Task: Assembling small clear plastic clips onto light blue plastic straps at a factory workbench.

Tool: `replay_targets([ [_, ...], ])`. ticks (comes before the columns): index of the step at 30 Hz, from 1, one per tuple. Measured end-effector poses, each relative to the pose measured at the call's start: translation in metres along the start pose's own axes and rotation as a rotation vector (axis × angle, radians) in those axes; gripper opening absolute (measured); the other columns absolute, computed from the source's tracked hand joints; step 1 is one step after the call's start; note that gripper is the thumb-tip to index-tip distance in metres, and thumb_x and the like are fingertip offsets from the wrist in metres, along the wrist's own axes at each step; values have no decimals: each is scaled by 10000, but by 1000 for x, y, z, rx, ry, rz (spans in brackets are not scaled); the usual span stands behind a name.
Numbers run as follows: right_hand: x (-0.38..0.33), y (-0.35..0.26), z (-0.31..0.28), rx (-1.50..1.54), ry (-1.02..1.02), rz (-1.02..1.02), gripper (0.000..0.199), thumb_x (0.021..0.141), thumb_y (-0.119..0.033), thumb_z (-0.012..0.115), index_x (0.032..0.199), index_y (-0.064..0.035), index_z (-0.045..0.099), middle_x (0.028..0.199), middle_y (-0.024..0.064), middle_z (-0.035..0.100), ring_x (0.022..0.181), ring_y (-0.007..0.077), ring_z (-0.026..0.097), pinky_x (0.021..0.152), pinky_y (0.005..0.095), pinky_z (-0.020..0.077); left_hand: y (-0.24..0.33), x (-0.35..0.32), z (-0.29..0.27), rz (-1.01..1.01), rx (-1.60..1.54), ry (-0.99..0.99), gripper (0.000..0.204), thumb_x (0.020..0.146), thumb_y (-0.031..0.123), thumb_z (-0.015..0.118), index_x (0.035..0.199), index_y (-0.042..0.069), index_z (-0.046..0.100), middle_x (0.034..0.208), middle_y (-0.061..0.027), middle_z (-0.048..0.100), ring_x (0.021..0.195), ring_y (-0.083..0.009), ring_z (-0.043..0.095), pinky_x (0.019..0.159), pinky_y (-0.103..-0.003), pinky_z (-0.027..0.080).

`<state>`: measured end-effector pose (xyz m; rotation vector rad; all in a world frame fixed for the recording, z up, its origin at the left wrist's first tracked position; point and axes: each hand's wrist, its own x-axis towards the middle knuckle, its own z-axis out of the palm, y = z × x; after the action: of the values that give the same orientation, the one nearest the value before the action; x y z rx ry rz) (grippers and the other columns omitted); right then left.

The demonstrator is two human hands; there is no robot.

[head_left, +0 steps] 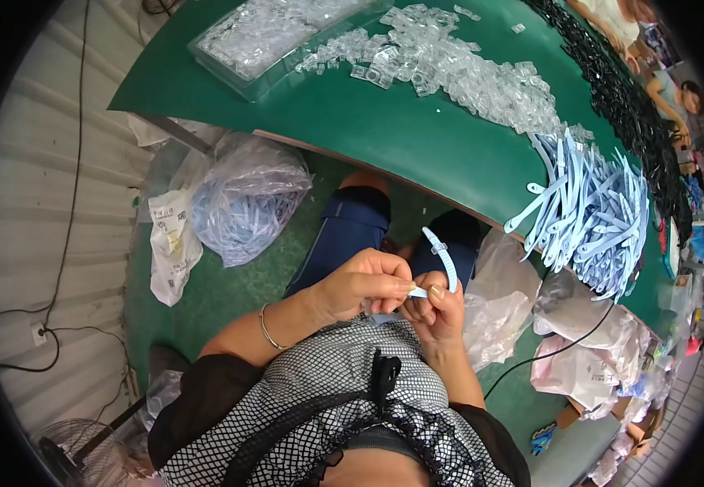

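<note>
Over my lap, both hands are closed on one light-blue plastic strap (448, 264). My left hand (364, 282) pinches its near end between thumb and fingertips. Close beside it, my right hand (437, 308) grips the strap with thumb against curled fingers. From there the ridged strap curves upward, its rounded tip free, with a small clear piece on it partway up. Some pale blue also shows below my fingers, but I cannot make out what it is. Many similar straps (583, 215) are heaped at the table's right edge, beside a spread of clear plastic pieces (457, 65).
A clear tray (226, 79) full of clear pieces stands on the green table (400, 150). Black straps (611, 89) line its far right side, where two other people sit. A plastic bag of blue straps (246, 215) lies on the floor at left, and a wire fan (84, 450) stands lower left.
</note>
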<state>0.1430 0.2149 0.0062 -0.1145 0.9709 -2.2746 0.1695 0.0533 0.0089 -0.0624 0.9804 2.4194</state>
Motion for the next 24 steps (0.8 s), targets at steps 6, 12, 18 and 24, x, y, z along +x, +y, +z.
replay_targets([
  [6, 13, -14, -5, -688, -76, -217, 310, 634, -33, 743, 914, 12, 618, 757, 6, 515, 589, 59, 439, 524, 183, 342, 12, 1, 4, -52, 288, 109, 185, 872, 187, 542, 795, 21, 566, 644, -9, 552, 487, -26, 443, 438, -152, 326],
  [12, 16, -9, -13, -650, -20, -339, 262, 666, -27, 718, 904, 28, 622, 773, 28, 534, 758, 131, 546, 648, 226, 443, 13, -6, 4, -11, 435, 132, 187, 897, 183, 509, 869, 13, 583, 656, 4, 524, 510, -36, 434, 455, -170, 333],
  [18, 9, -2, -12, -202, 5, -88, 272, 706, -41, 699, 936, 48, 585, 805, 78, 607, 701, 143, 591, 662, 238, 483, 15, -7, 3, -65, 341, 107, 213, 894, 205, 500, 797, 28, 569, 620, 50, 451, 524, -12, 356, 455, -162, 275],
  [24, 7, 6, -12, -24, 61, -20, 269, 715, -51, 698, 939, 35, 578, 803, 69, 609, 719, 138, 595, 650, 231, 482, 5, -3, 3, -18, 160, 131, 226, 896, 217, 497, 798, 30, 578, 628, 47, 460, 523, -8, 361, 452, -156, 269],
])
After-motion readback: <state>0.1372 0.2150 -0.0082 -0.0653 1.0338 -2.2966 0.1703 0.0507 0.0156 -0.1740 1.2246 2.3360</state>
